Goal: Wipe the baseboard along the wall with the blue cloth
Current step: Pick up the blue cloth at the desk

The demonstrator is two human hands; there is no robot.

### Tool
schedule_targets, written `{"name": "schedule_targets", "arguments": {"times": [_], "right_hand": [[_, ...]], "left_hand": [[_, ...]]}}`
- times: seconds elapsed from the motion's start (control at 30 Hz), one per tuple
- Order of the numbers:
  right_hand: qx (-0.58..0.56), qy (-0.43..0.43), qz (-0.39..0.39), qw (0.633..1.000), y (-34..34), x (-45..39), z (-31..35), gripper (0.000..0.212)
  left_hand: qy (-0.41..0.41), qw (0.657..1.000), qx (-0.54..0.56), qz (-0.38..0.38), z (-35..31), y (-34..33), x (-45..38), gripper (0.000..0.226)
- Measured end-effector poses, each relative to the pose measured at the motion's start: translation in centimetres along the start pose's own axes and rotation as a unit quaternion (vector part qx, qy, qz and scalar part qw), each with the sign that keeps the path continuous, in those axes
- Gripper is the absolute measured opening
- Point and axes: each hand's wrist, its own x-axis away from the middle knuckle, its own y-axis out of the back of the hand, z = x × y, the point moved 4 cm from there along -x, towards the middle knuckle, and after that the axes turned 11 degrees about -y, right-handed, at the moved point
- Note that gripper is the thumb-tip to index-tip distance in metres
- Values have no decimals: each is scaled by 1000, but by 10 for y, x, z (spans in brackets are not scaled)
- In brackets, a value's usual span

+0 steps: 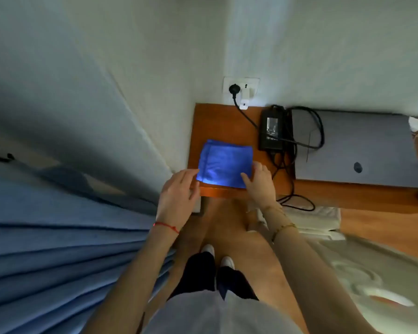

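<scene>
**Both hands at the cloth, pickup not done yet**

Left hand [179, 189]: fingers straight and loosely spread, holding nothing, tips just touching the near-left corner of the blue cloth [225, 163]. Cloth lies ahead and right of this hand. Wrist is level, forearm reaching forward from low in the view.

Cloth: folded flat on the wooden table [215, 121], near its front edge, long axis running left-right between the 2 hands.

Right hand [260, 179]: sits on the near-right corner, thumb on top of the fabric, fingers along the right edge. Looks like the start of a pinch, but I cannot tell if it has closed on the cloth. This hand is nearer, already overlapping it.

Beyond the right hand: power brick [272, 132], closed laptop [352, 148].

Baseboard isn't visible from here.
</scene>
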Motion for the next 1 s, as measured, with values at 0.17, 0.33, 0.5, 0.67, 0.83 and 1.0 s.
{"name": "schedule_targets", "arguments": {"times": [0.17,0.33,0.5,0.67,0.83,1.0], "right_hand": [[-21,-63,-15,998,-19,-15,3,66],[-57,-96,-40,993,-31,-26,-2,70],[-111,-128,-12,985,-38,-33,-8,50],[-133,-88,-11,987,-32,-25,-7,33],[-319,-65,24,945,-5,11,-2,23],[-386,-51,-6,921,33,58,-11,27]], "left_hand": [[9,999,19,35,10,-15,-9,32],[6,999,18,45,17,-22,-14,34],[-5,998,22,51,20,-28,-18,32],[-8,998,22,60,20,-27,-24,34],[-19,997,33,67,12,-18,-28,34],[-78,993,39,77,-4,-9,-30,31]]}}
